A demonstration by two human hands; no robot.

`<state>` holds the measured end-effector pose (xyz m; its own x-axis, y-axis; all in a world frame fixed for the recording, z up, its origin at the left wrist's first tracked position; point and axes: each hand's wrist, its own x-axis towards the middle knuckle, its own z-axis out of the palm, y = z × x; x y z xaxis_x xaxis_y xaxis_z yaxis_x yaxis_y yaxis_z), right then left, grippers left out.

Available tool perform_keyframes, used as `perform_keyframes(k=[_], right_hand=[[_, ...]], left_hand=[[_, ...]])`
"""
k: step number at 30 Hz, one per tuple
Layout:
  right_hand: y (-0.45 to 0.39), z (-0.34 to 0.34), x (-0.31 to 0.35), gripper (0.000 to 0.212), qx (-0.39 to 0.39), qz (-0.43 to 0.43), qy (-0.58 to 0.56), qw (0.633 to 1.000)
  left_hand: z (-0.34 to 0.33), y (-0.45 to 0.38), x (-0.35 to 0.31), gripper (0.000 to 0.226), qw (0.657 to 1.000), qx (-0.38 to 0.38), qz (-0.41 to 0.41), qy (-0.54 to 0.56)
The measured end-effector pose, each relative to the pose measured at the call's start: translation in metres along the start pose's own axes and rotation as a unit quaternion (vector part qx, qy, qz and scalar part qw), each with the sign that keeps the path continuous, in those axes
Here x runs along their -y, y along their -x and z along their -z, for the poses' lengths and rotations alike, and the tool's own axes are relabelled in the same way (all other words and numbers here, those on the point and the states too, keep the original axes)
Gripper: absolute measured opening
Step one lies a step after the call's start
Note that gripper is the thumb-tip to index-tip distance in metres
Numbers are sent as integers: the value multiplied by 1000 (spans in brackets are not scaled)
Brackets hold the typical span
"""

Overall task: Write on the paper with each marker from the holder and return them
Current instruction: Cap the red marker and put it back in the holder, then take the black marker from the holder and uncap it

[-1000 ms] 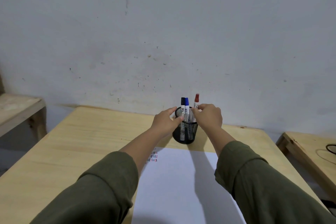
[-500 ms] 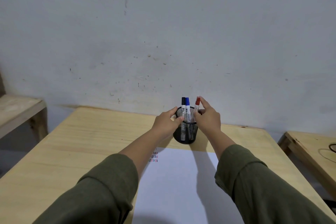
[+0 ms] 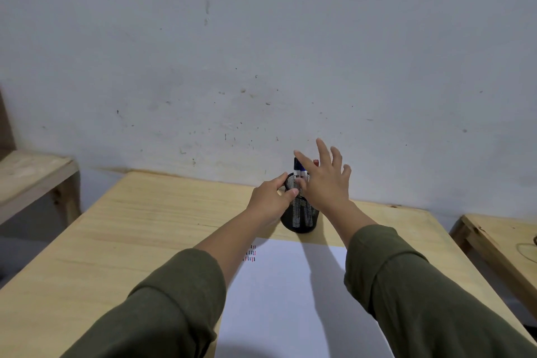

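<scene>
Head cam has your right hand (image 3: pixel 325 180) hovering over the mesh holder (image 3: pixel 300 216), fingers (image 3: pixel 322 148) spread wide and empty, nothing pinched in it. The markers sit right under and just behind that palm, standing upright in the holder with their long axis pointing up at your fingers, so whichever one you go for, it's a short drop down and a straight vertical pull. You can make out the blue marker (image 3: pixel 302 171) and a black cap just left of your index finger, and the red marker (image 3: pixel 316 162) peeks out between your fingers on the far side. Your left hand (image 3: pixel 271 200) is clamped on the near-left rim of the holder, thumb and fingers curled round the mesh, so it's the steadying one and the right is clearly closer to the caps. The paper (image 3: pixel 290 293) lies back toward you from both hands, flat on the worktop (image 3: pixel 139 229), with a little cluster of red, blue and black ticks (image 3: pixel 251 253) beside your left forearm. So I'd guess you're mid-cycle, not starting. Only thing in the way is the markers crowding each other; a sloppy pinch could drag a neighbour up or tip the holder.
</scene>
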<state>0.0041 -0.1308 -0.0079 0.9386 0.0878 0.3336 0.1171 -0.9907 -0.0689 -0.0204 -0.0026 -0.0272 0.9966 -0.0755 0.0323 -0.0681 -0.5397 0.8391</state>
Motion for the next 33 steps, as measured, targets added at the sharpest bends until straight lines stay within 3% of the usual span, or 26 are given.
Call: perform_keyframes(k=[3,11,17,24,30,33], right_hand=[[-1,0,1,50,2,-3,-11,1000],[0,1,-3,32,-124,66,-94,986],[1,11,1,35,-52,65,-186,979],[3,35,6,50,-84,37,-321,942],[8,66,9,52,-137,40,-409,901],[15,80,14,52,-156,27,-466,870]], left_hand=[[-1,-1,1,58,1000,-3,-1,1],[-2,0,1,56,1000,-11,-6,4],[-3,1,3,55,1000,-16,-2,10],[2,3,-2,52,999,-33,-12,9],[20,11,-30,34,987,-130,-73,67],[31,21,-46,28,984,-134,-92,72]])
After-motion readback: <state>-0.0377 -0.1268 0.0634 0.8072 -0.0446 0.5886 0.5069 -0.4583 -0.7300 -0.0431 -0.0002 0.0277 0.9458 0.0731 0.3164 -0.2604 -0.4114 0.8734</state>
